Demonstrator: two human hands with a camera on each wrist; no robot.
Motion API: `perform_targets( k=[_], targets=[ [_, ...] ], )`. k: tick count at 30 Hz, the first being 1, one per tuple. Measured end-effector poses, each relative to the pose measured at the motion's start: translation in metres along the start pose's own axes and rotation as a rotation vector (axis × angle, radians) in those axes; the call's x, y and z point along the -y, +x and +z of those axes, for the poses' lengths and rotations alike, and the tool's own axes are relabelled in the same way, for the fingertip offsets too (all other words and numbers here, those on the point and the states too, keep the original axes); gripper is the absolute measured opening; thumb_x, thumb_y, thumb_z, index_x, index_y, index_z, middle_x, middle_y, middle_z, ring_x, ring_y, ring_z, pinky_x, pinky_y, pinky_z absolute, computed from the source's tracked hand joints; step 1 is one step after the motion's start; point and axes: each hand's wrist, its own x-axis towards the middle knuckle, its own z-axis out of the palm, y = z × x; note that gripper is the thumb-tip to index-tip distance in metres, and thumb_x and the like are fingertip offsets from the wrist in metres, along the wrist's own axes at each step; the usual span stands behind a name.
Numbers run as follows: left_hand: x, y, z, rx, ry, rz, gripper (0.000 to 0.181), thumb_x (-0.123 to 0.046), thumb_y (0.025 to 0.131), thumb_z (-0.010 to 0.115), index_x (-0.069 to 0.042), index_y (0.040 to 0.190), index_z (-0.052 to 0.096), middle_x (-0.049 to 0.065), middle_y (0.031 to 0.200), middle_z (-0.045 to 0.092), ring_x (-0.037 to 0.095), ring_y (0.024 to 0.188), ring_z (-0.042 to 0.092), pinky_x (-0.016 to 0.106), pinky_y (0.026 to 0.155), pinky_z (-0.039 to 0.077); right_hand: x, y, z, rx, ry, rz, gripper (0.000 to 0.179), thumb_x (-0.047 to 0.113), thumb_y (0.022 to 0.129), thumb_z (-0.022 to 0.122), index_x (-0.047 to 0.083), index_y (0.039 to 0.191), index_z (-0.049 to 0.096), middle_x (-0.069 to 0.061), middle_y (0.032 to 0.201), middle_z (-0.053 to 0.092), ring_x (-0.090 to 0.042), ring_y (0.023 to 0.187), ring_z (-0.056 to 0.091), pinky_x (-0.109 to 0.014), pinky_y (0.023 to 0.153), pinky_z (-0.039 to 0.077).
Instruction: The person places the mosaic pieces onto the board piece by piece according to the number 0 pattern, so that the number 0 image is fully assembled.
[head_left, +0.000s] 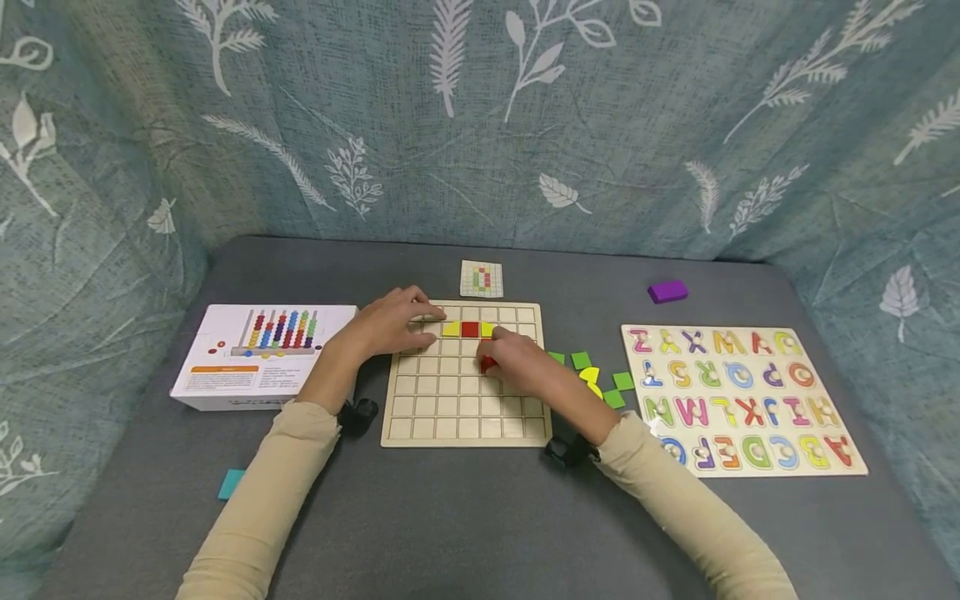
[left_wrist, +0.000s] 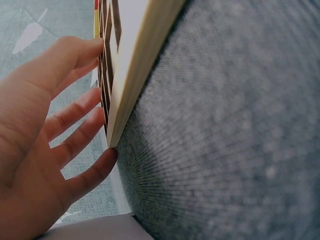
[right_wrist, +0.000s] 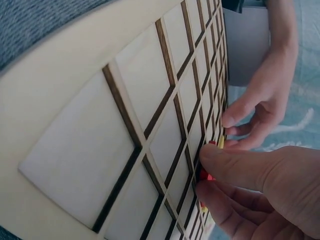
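Observation:
A wooden grid board (head_left: pixel 427 429) lies flat on the table. In one of its upper rows a red square tile (head_left: pixel 470 329) sits between two yellow tiles (head_left: pixel 451 329). My right hand (head_left: pixel 517 360) is over the right half of the board, pinching a red tile (right_wrist: pixel 204 174) between thumb and fingers at the grid; the fingers partly cover it. At the upper left corner, my left hand (head_left: pixel 386 323) rests its spread fingers on the board, and the little finger (left_wrist: pixel 97 172) touches the edge in the left wrist view.
Behind the board lies a pattern card (head_left: pixel 481 278). Green tiles (head_left: pixel 581 360) and yellow pieces (head_left: pixel 589 375) are scattered to its right, beside an alphabet puzzle board (head_left: pixel 705 400). A purple block (head_left: pixel 667 291) lies farther back. At left are an abacus box (head_left: pixel 225 333) and a teal piece (head_left: pixel 231 483).

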Motion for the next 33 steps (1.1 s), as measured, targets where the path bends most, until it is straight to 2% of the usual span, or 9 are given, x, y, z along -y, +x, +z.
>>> perform_targets(
  k=[12, 17, 20, 25, 29, 33],
  targets=[
    [0.0, 0.0, 0.001, -0.001, -0.006, -0.002, 0.039, -0.029, 0.092, 0.066, -0.022, 0.131, 0.063, 0.008, 0.127, 0.052, 0.027, 0.112, 0.048, 0.049, 0.093, 0.043, -0.001, -0.001, -0.001, 0.014, 0.017, -0.012, 0.005, 0.007, 0.088, 0.07, 0.006, 0.093, 0.072, -0.01, 0.091, 0.06, -0.017, 0.077, 0.051, -0.027, 0.068, 0.046],
    [-0.001, 0.0, 0.0, -0.002, -0.017, -0.001, 0.039, -0.029, 0.093, 0.065, -0.022, 0.131, 0.062, 0.008, 0.126, 0.052, 0.027, 0.111, 0.048, 0.049, 0.092, 0.043, 0.0, -0.002, 0.0, -0.022, -0.002, -0.067, 0.011, -0.001, 0.089, 0.065, 0.004, 0.091, 0.074, -0.01, 0.089, 0.059, -0.017, 0.075, 0.053, -0.025, 0.068, 0.047],
    [-0.001, -0.002, 0.001, 0.001, -0.015, -0.009, 0.039, -0.029, 0.093, 0.065, -0.022, 0.131, 0.062, 0.008, 0.126, 0.052, 0.028, 0.111, 0.048, 0.049, 0.091, 0.043, -0.001, -0.008, 0.004, -0.038, -0.015, -0.131, 0.013, 0.0, 0.089, 0.066, 0.004, 0.097, 0.074, -0.011, 0.093, 0.061, -0.018, 0.079, 0.056, -0.026, 0.071, 0.049],
    [0.0, -0.002, 0.002, -0.004, -0.021, -0.001, 0.039, -0.029, 0.092, 0.065, -0.021, 0.131, 0.063, 0.009, 0.126, 0.052, 0.028, 0.111, 0.048, 0.049, 0.091, 0.043, -0.01, -0.041, 0.0, -0.1, 0.05, -0.175, 0.027, 0.007, 0.088, 0.07, 0.005, 0.114, 0.07, -0.011, 0.109, 0.063, -0.02, 0.093, 0.06, -0.03, 0.079, 0.053],
    [0.001, -0.001, 0.002, -0.019, -0.017, 0.012, 0.039, -0.028, 0.092, 0.066, -0.02, 0.13, 0.063, 0.009, 0.126, 0.053, 0.028, 0.11, 0.049, 0.049, 0.092, 0.043, -0.024, -0.077, -0.013, -0.189, 0.057, -0.11, 0.032, 0.011, 0.088, 0.07, 0.005, 0.119, 0.068, -0.011, 0.113, 0.063, -0.021, 0.096, 0.063, -0.036, 0.078, 0.053],
    [0.0, -0.001, 0.001, -0.019, -0.016, 0.013, 0.04, -0.027, 0.091, 0.067, -0.02, 0.13, 0.063, 0.009, 0.125, 0.053, 0.028, 0.11, 0.049, 0.049, 0.091, 0.044, -0.044, -0.107, -0.021, -0.246, 0.025, -0.007, 0.031, 0.013, 0.087, 0.072, 0.006, 0.117, 0.069, -0.011, 0.115, 0.063, -0.023, 0.098, 0.064, -0.039, 0.078, 0.053]
  ],
)
